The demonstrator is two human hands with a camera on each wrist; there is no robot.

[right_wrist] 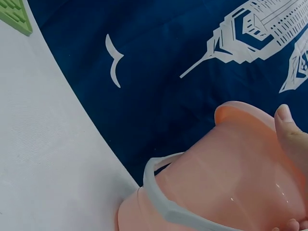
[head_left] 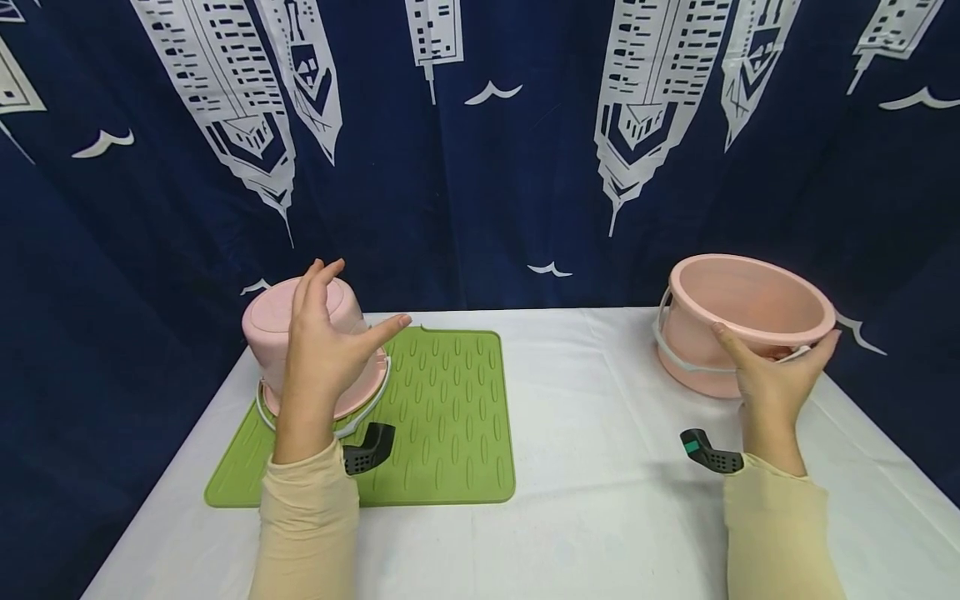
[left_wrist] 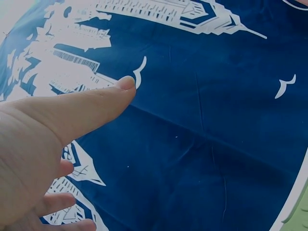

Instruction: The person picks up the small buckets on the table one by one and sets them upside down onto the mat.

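Note:
On the left, a pink bucket stands upside down on a green ribbed mat, its pale grey handle lying around the rim. My left hand is raised in front of it, thumb and fingers spread apart; nothing is held, and the left wrist view shows the thumb free. At the back right, my right hand grips a second pink bucket by its near side, just under the rim. That bucket is mouth up, slightly tilted. Its grey handle hangs down the side. The fingertips are partly hidden.
A white cloth covers the table. Behind it hangs a dark blue curtain with white building and bird prints, close to both buckets. Black camera mounts sit at both wrists.

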